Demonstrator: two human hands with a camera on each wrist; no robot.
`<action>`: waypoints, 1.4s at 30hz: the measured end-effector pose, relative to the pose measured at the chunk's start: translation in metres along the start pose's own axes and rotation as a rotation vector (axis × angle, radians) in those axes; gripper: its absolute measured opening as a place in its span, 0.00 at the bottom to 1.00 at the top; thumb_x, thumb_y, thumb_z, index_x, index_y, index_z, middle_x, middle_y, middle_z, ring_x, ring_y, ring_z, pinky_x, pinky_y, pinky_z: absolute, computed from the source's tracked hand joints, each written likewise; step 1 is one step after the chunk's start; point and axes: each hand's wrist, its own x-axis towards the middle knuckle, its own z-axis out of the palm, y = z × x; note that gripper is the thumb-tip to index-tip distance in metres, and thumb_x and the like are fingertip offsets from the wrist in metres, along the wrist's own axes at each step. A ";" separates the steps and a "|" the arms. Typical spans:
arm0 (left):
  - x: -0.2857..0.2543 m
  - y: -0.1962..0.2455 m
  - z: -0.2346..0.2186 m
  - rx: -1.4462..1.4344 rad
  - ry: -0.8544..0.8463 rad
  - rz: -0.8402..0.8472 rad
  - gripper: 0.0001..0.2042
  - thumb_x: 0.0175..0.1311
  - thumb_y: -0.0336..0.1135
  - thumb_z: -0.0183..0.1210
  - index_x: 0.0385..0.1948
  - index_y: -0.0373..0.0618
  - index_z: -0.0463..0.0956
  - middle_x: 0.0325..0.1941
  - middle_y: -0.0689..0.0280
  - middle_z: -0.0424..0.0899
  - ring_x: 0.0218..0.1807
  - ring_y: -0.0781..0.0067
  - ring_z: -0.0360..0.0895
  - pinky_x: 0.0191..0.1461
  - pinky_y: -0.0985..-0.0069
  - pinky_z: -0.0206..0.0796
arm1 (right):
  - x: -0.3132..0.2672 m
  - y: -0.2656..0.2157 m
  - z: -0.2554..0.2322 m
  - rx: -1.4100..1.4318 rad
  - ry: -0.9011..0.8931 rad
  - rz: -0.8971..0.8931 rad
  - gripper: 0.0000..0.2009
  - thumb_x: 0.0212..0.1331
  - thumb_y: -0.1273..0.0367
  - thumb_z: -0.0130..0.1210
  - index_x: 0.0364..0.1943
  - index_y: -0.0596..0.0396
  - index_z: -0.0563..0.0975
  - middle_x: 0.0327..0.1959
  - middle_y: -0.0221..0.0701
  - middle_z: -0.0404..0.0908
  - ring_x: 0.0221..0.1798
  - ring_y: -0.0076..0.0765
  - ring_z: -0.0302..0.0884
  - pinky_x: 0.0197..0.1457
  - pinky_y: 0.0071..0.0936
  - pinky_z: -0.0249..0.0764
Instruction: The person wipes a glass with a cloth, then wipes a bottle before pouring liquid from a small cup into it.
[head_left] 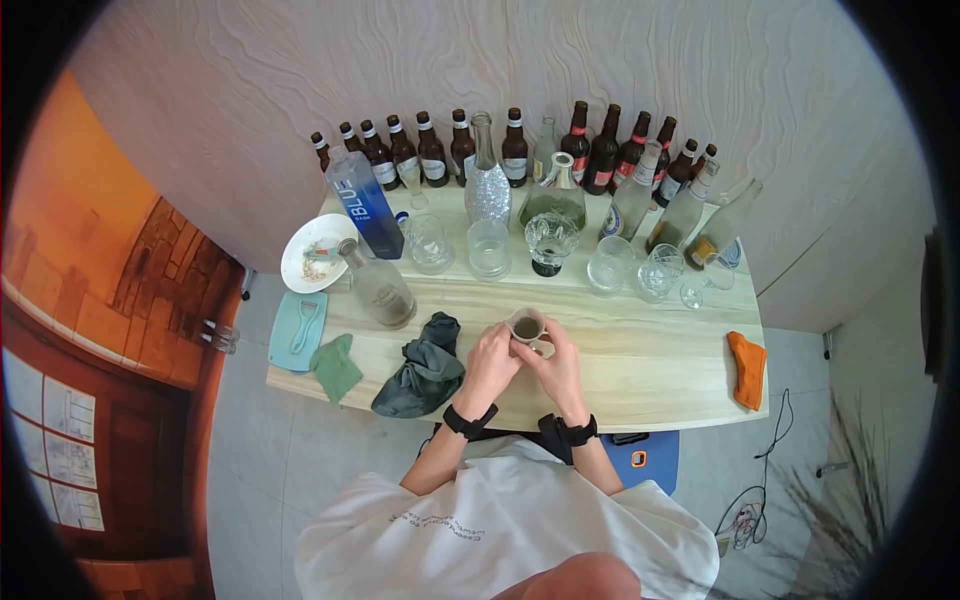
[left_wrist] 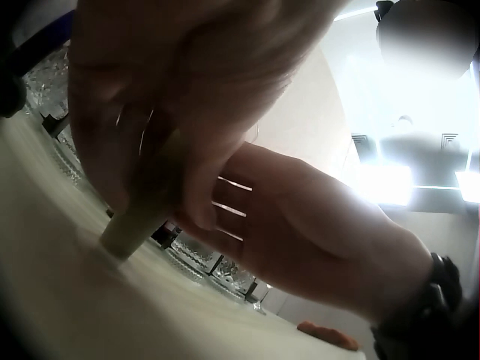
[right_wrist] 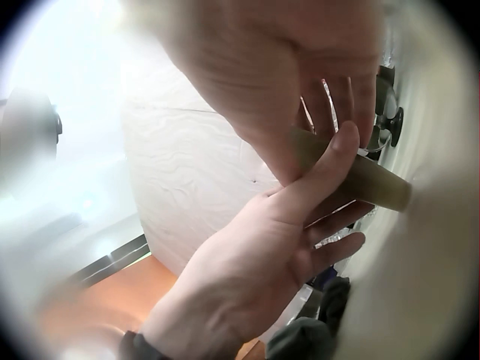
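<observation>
A small, tapered, greenish cup (head_left: 527, 324) with a dark inside is held between both hands near the table's front middle. My left hand (head_left: 488, 362) grips it from the left; in the right wrist view the left thumb lies across the cup wall (right_wrist: 384, 187). From the other side my right hand (head_left: 557, 366) holds it, fingers behind it. The narrow end of the cup (left_wrist: 133, 234) points down, close over the tabletop. A crumpled dark cloth (head_left: 425, 368) lies left of the left hand.
Drinking glasses (head_left: 489, 250), a glittery bottle (head_left: 488, 190) and a flask of green liquid (head_left: 555, 205) stand beyond the hands. Brown bottles line the back. A clear bottle (head_left: 383, 293), white bowl (head_left: 300, 280) and blue tray (head_left: 285, 340) are leftward; an orange cloth (head_left: 747, 370) lies right.
</observation>
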 end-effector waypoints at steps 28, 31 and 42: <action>-0.009 -0.015 -0.026 -0.078 -0.142 0.103 0.29 0.54 0.29 0.75 0.61 0.47 0.80 0.59 0.57 0.83 0.64 0.47 0.79 0.67 0.57 0.74 | -0.009 0.014 -0.019 -0.005 0.207 0.050 0.20 0.62 0.70 0.75 0.57 0.59 0.82 0.47 0.35 0.91 0.50 0.30 0.89 0.56 0.31 0.81; -0.010 -0.007 -0.015 -0.127 -0.166 0.143 0.30 0.54 0.33 0.77 0.63 0.47 0.80 0.59 0.57 0.83 0.65 0.49 0.78 0.69 0.59 0.72 | -0.006 0.013 -0.028 0.014 0.257 0.023 0.20 0.62 0.70 0.75 0.56 0.59 0.82 0.46 0.36 0.91 0.49 0.34 0.90 0.54 0.32 0.82; -0.015 -0.021 0.001 -0.162 -0.077 0.139 0.27 0.54 0.30 0.77 0.58 0.40 0.80 0.57 0.55 0.83 0.62 0.47 0.79 0.67 0.58 0.73 | 0.019 0.020 -0.054 0.089 0.193 0.050 0.23 0.65 0.72 0.72 0.62 0.61 0.79 0.52 0.34 0.89 0.54 0.28 0.87 0.61 0.30 0.82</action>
